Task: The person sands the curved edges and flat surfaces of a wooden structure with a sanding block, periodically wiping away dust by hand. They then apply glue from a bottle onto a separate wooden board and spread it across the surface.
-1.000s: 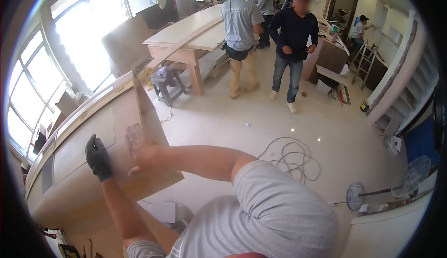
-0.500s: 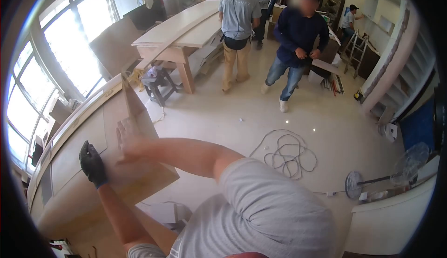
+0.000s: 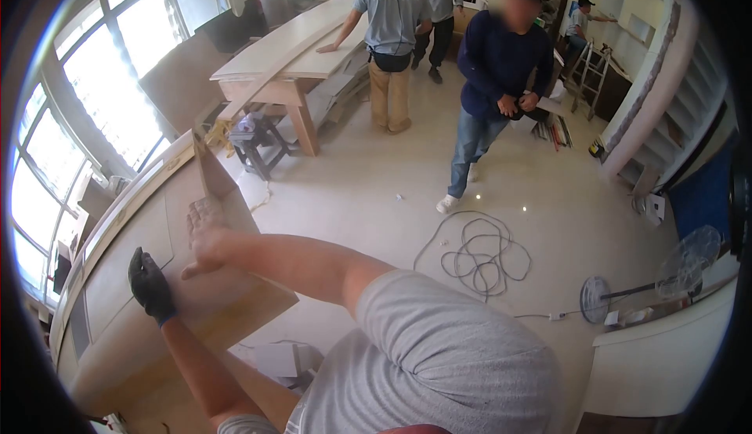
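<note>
One wooden panel (image 3: 117,277) is lying below the right hand (image 3: 208,240) and the left hand (image 3: 152,285).
The right hand is spreading wide, its thumb standing apart; the left hand, wearing a dark glove, is keeping its fingers close together, and I cannot tell if it is holding something. The panel is extending at the person's left, near the windows (image 3: 121,81). Beyond, one co-worker (image 3: 393,23) is placing a hand on the table (image 3: 258,62).
</note>
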`<state>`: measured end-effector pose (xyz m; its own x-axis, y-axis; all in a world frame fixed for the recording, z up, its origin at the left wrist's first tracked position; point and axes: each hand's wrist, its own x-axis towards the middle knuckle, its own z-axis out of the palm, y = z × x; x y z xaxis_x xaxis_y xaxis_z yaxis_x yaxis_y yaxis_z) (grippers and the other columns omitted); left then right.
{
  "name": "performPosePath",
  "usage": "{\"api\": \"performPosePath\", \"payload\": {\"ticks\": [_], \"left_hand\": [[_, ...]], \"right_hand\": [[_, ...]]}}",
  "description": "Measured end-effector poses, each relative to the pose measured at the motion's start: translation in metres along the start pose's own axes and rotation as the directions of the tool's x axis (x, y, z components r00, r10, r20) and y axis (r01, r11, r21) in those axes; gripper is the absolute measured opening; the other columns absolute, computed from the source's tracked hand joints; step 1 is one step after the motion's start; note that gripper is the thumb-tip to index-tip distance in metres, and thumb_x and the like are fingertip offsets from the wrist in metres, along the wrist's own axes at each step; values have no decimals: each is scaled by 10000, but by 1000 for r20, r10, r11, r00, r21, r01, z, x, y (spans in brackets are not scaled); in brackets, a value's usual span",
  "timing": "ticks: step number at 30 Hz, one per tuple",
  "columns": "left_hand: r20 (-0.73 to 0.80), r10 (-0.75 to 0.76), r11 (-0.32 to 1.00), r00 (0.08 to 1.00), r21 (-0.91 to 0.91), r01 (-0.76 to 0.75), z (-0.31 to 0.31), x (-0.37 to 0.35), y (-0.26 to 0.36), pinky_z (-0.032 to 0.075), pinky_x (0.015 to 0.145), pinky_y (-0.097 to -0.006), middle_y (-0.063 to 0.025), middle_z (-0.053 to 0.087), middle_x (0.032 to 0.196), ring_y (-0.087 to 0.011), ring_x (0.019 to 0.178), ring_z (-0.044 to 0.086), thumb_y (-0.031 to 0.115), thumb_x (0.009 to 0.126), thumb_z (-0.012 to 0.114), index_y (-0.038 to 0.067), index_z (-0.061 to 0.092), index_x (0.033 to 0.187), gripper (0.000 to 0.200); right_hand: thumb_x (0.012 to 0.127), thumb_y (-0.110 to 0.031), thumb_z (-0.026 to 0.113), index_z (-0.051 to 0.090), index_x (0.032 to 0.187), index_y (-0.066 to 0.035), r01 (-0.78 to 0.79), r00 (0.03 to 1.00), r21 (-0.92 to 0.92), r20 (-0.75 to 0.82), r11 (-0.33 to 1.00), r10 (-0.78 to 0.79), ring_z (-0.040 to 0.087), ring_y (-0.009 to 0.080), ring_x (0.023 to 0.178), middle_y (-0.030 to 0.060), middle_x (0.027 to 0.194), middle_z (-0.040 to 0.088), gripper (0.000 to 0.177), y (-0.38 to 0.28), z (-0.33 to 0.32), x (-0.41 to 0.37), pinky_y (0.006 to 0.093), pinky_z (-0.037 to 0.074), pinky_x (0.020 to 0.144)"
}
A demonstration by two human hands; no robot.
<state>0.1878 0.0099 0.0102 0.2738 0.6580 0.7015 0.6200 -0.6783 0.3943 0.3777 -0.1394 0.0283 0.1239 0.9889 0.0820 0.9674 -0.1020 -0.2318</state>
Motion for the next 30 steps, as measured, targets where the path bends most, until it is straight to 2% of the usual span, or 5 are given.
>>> {"api": "performPosePath", "payload": {"ticks": [3, 15, 21, 24, 30], "left_hand": [[11, -18, 999, 1000, -30, 18, 1, 0, -2, 511, 1078, -414, -212, 712, 1296, -330, 1203, 673, 164, 1042, 579, -30, 698, 1301, 344], [10, -5, 999, 1000, -40, 6, 1, 0, -7, 519, 1068, -411, -216, 709, 1306, -326, 1200, 677, 156, 1040, 581, -33, 697, 1299, 341], [39, 23, 998, 999, -54, -21, 1, -1, -5, 500, 1090, -413, -211, 717, 1305, -333, 1217, 678, 196, 1052, 558, -38, 693, 1307, 371], [38, 33, 999, 999, -27, -32, 1, -1, -2, 499, 1089, -413, -209, 716, 1308, -333, 1217, 678, 203, 1049, 565, -36, 698, 1301, 372], [43, 28, 999, 999, -19, -27, 0, 0, 1, 504, 1071, -429, -198, 712, 1293, -334, 1191, 672, 216, 1054, 602, -13, 703, 1297, 349]], "right_hand": [[891, -906, 388, 231, 1602, 155, 4, 1000, -45, -30, 999, -5, 149, 425, 1616, 334, 1707, 189, 1287, -1, -5, -8, 467, 100, 1310], [887, -899, 420, 214, 1597, 170, 27, 999, -30, -27, 999, -28, 143, 430, 1615, 347, 1704, 173, 1300, -1, -8, -13, 471, 97, 1311], [885, -894, 429, 231, 1591, 173, 45, 998, -27, -46, 999, -46, 162, 434, 1609, 352, 1692, 210, 1294, 0, -5, -11, 484, 100, 1311], [866, -911, 435, 306, 1589, 139, 110, 986, 19, -125, 994, -107, 167, 452, 1604, 319, 1698, 240, 1281, 4, 13, 0, 505, 109, 1305], [848, -887, 514, 307, 1594, 126, 110, 973, 25, -206, 994, -102, 225, 431, 1588, 284, 1689, 294, 1275, 8, 14, -6, 525, 128, 1301]]}}
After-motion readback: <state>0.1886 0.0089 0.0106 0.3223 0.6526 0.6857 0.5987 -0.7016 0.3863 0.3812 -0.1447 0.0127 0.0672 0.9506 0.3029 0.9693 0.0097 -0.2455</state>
